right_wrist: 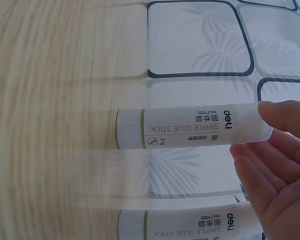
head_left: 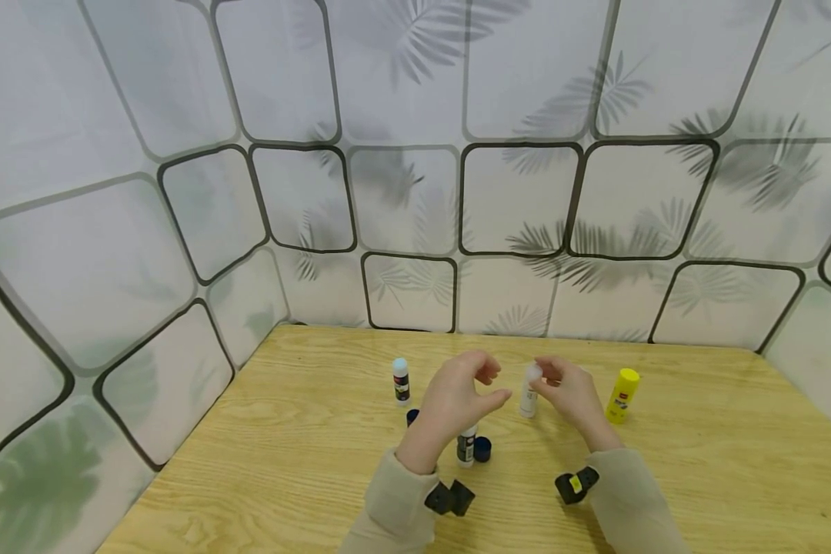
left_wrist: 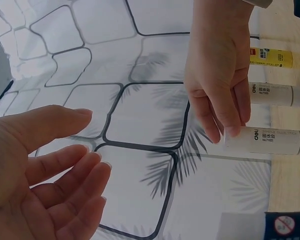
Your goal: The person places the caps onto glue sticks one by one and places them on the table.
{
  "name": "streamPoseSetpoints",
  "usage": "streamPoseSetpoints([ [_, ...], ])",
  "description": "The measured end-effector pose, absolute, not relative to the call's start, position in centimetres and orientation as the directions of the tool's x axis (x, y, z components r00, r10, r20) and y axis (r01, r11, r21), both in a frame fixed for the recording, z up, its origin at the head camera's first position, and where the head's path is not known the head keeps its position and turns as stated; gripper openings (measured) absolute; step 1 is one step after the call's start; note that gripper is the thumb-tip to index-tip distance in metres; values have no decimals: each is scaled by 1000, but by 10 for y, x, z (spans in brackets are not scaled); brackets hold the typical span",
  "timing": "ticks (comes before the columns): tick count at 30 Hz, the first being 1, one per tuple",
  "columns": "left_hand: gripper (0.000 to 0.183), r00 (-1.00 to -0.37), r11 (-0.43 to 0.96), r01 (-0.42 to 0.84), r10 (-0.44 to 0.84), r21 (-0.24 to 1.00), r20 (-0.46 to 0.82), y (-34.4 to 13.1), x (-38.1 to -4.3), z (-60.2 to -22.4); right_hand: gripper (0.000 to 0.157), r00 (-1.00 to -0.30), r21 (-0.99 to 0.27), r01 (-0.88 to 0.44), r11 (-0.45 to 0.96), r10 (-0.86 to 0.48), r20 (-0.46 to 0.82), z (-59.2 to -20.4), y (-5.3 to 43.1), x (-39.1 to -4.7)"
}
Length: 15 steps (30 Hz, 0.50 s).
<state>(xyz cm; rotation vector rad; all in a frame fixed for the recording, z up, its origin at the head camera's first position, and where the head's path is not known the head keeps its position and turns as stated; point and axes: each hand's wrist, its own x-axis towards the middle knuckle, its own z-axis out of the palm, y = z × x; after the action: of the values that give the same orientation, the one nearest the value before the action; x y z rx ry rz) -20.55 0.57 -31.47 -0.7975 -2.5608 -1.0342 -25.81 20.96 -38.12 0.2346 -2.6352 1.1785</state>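
Observation:
A white glue stick (head_left: 528, 396) stands nearly upright on the table, its printed label plain in the right wrist view. My right hand (head_left: 569, 394) pinches its top end between thumb and fingers. A second white glue stick (right_wrist: 185, 223) is close beside it, mostly hidden by that hand in the head view. My left hand (head_left: 457, 396) hovers to the left with fingers loosely curved, nothing between them. Below it is a dark-labelled glue stick (head_left: 466, 448), partly covered by the hand, with a dark blue cap (head_left: 482, 448) next to it.
A yellow glue stick (head_left: 622, 396) stands to the right of my right hand. Further left is a glue stick with a pale blue top (head_left: 401, 382). Another dark blue cap (head_left: 412, 416) shows partly behind my left wrist. A patterned curtain (head_left: 415, 292) borders the wooden table (head_left: 284, 446).

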Motion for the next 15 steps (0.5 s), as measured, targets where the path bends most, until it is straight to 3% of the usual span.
streamPoseSetpoints([
  [6,20,-802,605,592,381,532,459,0,-205,-321,40,-954,-705,-245,665,-37,296,-375,210,-255],
  [15,26,-845,617,535,401,577,353,-21,-206,-339,40,-947,-705,-272,655,-51,318,-366,210,-250],
])
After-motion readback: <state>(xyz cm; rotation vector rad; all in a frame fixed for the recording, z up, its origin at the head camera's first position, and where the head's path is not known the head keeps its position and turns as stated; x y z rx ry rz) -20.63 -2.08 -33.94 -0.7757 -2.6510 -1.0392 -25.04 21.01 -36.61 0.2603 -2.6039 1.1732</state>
